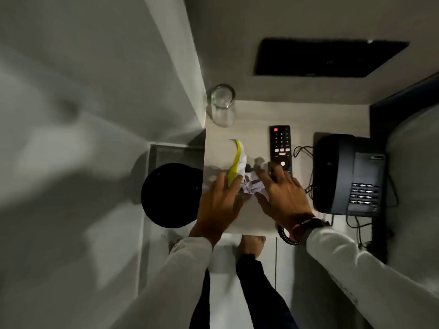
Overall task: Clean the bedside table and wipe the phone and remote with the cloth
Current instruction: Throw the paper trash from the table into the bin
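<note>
The pale bedside table (251, 119) carries a black remote (280, 144) and, at its right, a black desk phone (349, 174). Between my hands lies a heap of litter: a yellow and white wrapper (237, 160) and crumpled pale paper (253, 186). My left hand (218, 203) lies flat with spread fingers against the wrapper's near end. My right hand (282, 195) is spread over the paper, its fingertips reaching the near end of the remote. Neither hand has closed on anything. No cloth is visible.
An empty glass (222, 106) stands at the table's far left corner. A round black bin (171, 195) sits on the floor left of the table. Black cables (306, 150) trail beside the phone. A dark panel (325, 58) is on the wall behind.
</note>
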`<control>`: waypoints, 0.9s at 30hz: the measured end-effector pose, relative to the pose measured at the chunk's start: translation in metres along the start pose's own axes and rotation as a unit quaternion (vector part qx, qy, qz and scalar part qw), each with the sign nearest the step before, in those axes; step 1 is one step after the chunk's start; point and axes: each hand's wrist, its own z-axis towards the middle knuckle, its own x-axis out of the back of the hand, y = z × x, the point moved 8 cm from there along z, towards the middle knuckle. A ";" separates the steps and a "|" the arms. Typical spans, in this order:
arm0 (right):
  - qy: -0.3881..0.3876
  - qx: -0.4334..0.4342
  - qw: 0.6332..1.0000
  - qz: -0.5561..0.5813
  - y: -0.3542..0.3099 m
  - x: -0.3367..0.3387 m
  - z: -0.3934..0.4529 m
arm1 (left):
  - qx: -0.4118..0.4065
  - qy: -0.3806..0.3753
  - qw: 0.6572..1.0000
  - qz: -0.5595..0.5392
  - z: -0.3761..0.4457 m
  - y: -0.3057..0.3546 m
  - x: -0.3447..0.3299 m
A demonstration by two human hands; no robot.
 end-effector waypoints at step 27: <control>0.220 -0.140 0.942 0.209 -0.099 -0.015 -0.003 | -0.098 0.090 0.991 0.035 -0.030 -0.121 0.113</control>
